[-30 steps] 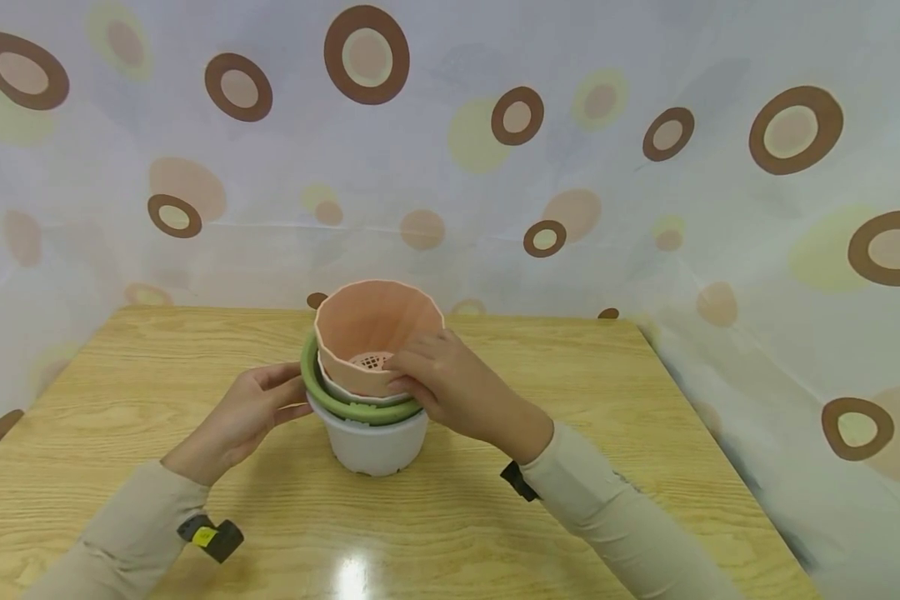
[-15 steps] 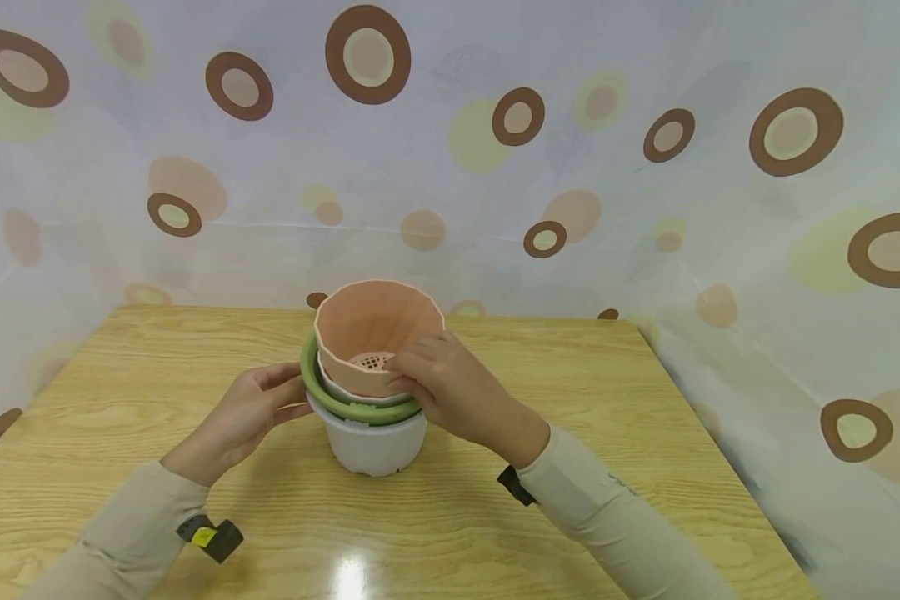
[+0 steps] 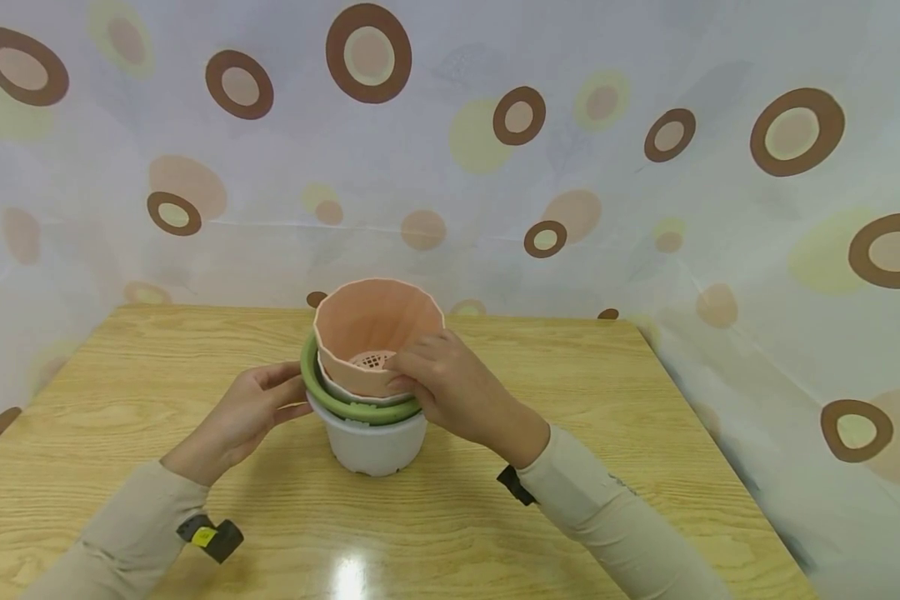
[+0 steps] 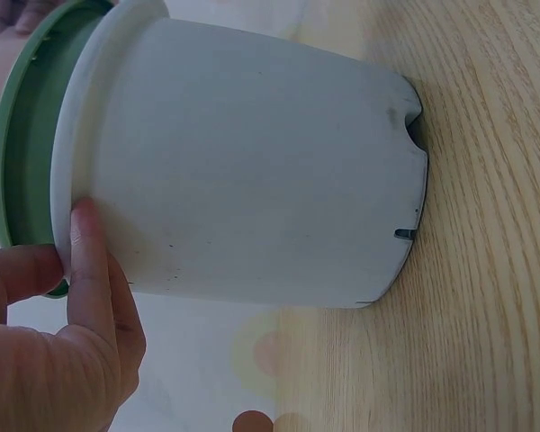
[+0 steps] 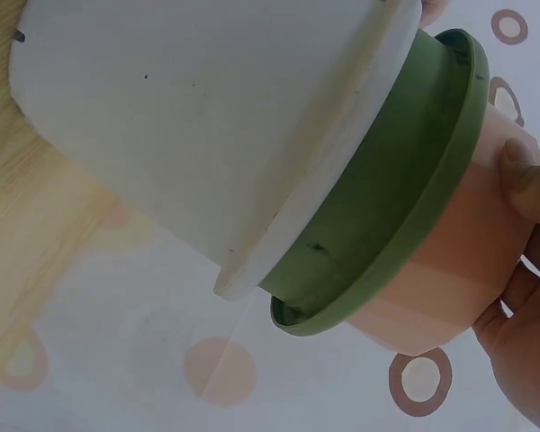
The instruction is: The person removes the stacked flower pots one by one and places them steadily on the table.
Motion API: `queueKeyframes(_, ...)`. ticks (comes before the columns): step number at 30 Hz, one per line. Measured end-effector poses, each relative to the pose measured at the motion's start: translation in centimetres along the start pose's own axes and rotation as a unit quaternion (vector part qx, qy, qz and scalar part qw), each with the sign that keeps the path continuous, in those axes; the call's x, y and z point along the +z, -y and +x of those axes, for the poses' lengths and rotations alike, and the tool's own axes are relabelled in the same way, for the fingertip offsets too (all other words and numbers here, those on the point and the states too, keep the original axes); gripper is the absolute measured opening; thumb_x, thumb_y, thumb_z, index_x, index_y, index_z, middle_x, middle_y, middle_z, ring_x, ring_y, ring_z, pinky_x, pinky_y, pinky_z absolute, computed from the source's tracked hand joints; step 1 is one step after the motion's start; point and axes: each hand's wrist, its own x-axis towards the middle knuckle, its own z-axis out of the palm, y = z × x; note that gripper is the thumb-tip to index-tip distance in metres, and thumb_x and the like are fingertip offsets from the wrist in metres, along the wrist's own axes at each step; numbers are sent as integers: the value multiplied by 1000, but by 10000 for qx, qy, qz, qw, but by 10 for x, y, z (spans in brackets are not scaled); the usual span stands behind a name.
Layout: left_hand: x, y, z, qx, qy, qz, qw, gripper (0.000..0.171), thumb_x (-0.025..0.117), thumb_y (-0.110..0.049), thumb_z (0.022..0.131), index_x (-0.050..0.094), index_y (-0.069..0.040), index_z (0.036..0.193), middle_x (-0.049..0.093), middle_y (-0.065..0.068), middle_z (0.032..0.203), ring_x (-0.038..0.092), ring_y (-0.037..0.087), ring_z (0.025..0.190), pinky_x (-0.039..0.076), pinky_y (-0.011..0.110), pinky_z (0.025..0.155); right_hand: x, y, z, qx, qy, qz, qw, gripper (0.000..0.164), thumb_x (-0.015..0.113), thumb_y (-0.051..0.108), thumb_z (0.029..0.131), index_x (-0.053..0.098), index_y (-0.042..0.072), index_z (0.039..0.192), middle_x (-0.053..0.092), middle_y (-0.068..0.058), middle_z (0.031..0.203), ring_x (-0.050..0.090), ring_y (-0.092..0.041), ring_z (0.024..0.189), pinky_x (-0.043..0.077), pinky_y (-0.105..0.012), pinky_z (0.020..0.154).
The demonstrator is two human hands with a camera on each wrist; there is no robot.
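Several flowerpots stand nested on the wooden table. Outermost is a white flowerpot (image 3: 375, 446), upright on the table. A green flowerpot (image 3: 367, 412) sits in it, its rim raised above the white one. Inside that shows a white scalloped rim (image 3: 348, 394), and innermost a peach flowerpot (image 3: 356, 379) with a mesh bottom. My right hand (image 3: 450, 383) pinches the peach pot's near right rim, thumb (image 5: 522, 180) outside. At the left side my left hand (image 3: 251, 408) holds the white pot at its rim, one fingertip (image 4: 86, 216) under the lip and another at the green rim.
The pots stand around the middle of a wood-grained table (image 3: 570, 375). A patterned sheet (image 3: 450, 192) with brown rings hangs behind it and along the right side. Dark wrist cameras (image 3: 213, 536) are strapped below both sleeves.
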Motion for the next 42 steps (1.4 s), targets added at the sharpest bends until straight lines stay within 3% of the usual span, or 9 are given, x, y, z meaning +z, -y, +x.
queueKeyframes(14, 0, -2, -1, -23, 13, -6, 10000, 56, 52, -23, 101, 34, 13, 141, 61, -7, 112, 62, 5, 99, 54, 24, 91, -5, 1, 2, 14, -15, -5, 10000, 9, 73, 8, 84, 67, 11, 91, 68, 2, 87, 60, -14, 87, 47, -34, 81)
queueKeyframes(23, 0, -1, 0, -6, -15, -58, 10000, 56, 53, -23, 100, 36, 13, 139, 63, -8, 109, 63, 6, 98, 54, 25, 91, -8, 1, 4, -18, -56, -19, 10000, 18, 66, -8, 84, 68, 9, 92, 68, 1, 88, 61, -15, 88, 48, -32, 86)
queueKeyframes(42, 1, 0, 0, -37, -65, -29, 10000, 55, 53, -23, 100, 36, 12, 140, 62, -7, 111, 63, 6, 99, 54, 25, 92, -12, 3, 6, -26, -225, -12, 9997, 14, 66, -3, 87, 67, 11, 87, 67, 4, 84, 60, -13, 84, 47, -29, 81)
